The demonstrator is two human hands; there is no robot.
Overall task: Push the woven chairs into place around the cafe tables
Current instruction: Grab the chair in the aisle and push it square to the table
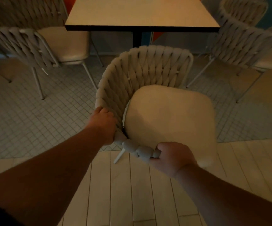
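Note:
A woven chair (pixel 141 70) with a pale cushion stands in the middle of the view, just short of the near edge of the cafe table (pixel 141 15). Its curved woven back is turned toward the table and to the left, and its seat faces me. My left hand (pixel 103 126) grips the left side of the woven rim. My right hand (pixel 172 158) is closed around the near end of the same rim. One chair leg shows below, between my hands.
Another woven chair (pixel 34 39) stands at the table's left side, and a third woven chair (pixel 246 46) at its right. The table's dark post (pixel 137 38) rises behind the held chair. Small grey tiles cover the floor ahead, pale planks lie under me.

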